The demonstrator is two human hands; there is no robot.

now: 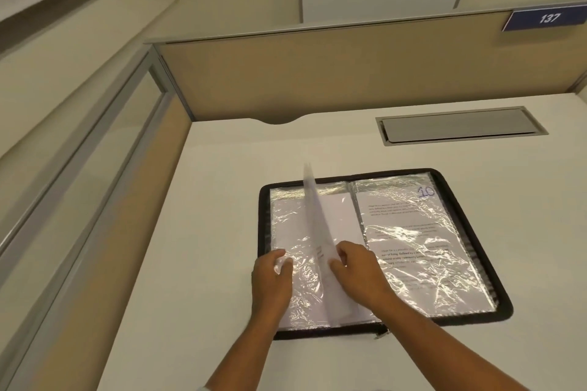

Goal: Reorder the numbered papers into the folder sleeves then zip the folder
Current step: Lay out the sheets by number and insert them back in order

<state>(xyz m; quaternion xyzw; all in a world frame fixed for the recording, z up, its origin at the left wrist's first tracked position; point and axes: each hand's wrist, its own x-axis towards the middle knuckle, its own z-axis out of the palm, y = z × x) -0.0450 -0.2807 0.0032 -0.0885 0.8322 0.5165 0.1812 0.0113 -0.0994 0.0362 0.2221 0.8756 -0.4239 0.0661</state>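
A black zip folder (451,181) lies open on the white desk, its clear plastic sleeves shining. The right-hand sleeve holds a printed paper marked 10 (413,232). A blurred sheet of paper (314,209) stands tilted up over the left page, its lower end at my hands. My right hand (359,270) pinches that sheet's lower end between thumb and fingers. My left hand (270,282) rests on the left sleeve (292,225), thumb and fingers holding its crinkled plastic near the sheet. The zip pull (382,333) hangs at the folder's front edge.
A grey metal cable hatch (460,125) is set into the desk (222,168) behind the folder. Beige partition walls (317,73) close off the back and left sides. A blue sign reading 137 (546,18) hangs at the top right.
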